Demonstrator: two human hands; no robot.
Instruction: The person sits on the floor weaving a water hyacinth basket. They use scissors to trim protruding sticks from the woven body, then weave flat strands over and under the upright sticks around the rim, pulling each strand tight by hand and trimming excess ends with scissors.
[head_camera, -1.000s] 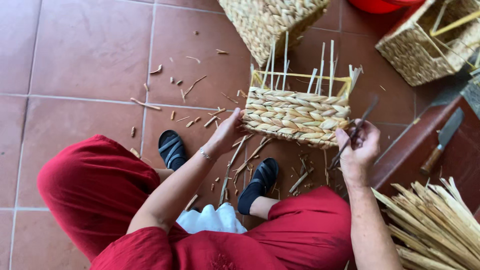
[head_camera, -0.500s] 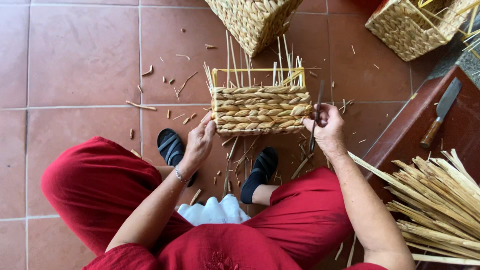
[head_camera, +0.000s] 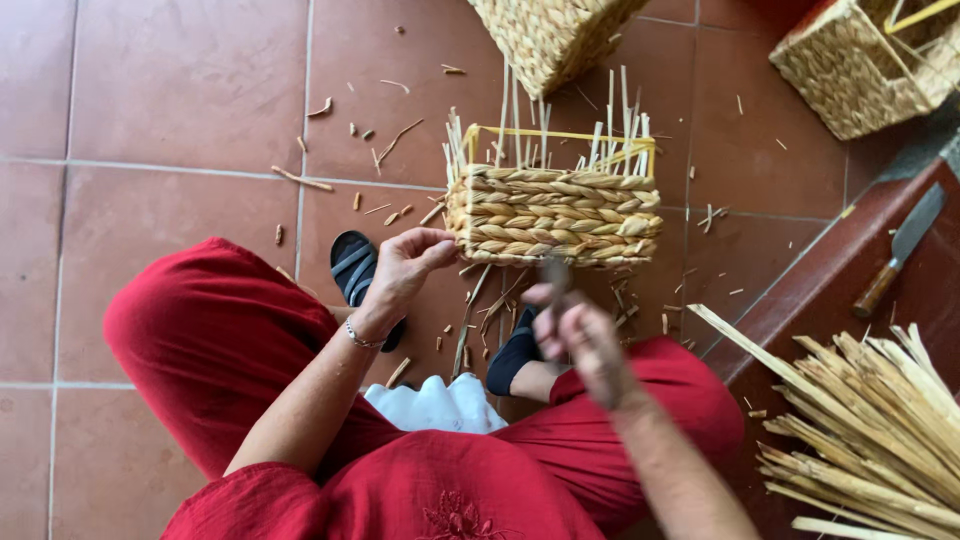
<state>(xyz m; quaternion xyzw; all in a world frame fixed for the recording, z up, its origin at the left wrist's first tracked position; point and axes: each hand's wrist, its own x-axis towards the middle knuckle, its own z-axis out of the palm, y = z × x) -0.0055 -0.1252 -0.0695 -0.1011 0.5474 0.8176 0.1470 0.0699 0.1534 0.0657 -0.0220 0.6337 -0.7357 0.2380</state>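
Since a moment ago, the half-woven basket (head_camera: 553, 215) sits squarer on the tiled floor (head_camera: 180, 90). My left hand (head_camera: 405, 268) steadies its corner, fingers open against it. My right hand (head_camera: 575, 335) blurs, clenched around a thin tool; a slip could snap loose stakes.

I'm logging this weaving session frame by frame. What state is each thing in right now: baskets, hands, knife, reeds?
Half-woven basket: unfinished, on the floor, stakes sticking up, yellow strip tied round them.
Left hand: steadying the basket's left edge.
Right hand: blurred, gripping a thin dark tool; cannot tell more.
Knife: lying unused on the red step.
Reed bundle: loose, lying at the right.
Two other baskets: set aside at the top of the picture.
Trimmings: scattered on the tiles.
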